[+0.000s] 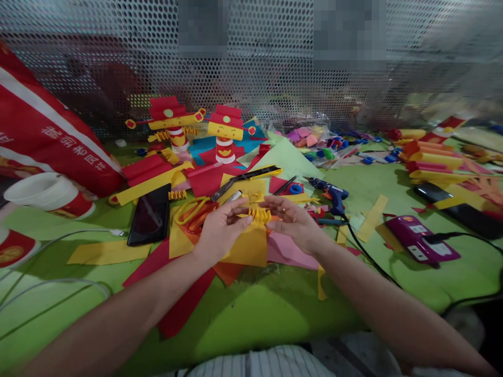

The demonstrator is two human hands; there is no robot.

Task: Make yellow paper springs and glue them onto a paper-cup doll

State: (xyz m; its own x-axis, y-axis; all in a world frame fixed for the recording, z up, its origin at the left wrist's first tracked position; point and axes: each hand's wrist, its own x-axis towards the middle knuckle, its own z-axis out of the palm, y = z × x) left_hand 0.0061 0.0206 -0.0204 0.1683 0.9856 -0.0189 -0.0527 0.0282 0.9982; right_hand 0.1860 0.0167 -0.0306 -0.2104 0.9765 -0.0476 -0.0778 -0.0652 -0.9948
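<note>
Between my two hands is a small yellow accordion-folded paper strip [260, 215], held just above a pile of coloured paper. The fingers of my left hand [223, 225] are curled in at its left end. At its right end, my right hand [295, 222] pinches it between thumb and fingers. Below lie yellow paper sheets [247, 254] and a pink sheet [291, 250]. Yellow-handled scissors [191, 209] rest just left of my left hand, with orange-handled scissors partly hidden by it. A black-handled cutter [243, 180] lies beyond my hands.
Two paper figures with red hats [225, 131] stand at the back. A phone [150, 217] lies at left near stacked paper cups [49, 193]. To the right are a blue glue gun [332, 195], its cord, and a purple power strip [422, 240]. A perforated metal panel [255, 68] rises behind.
</note>
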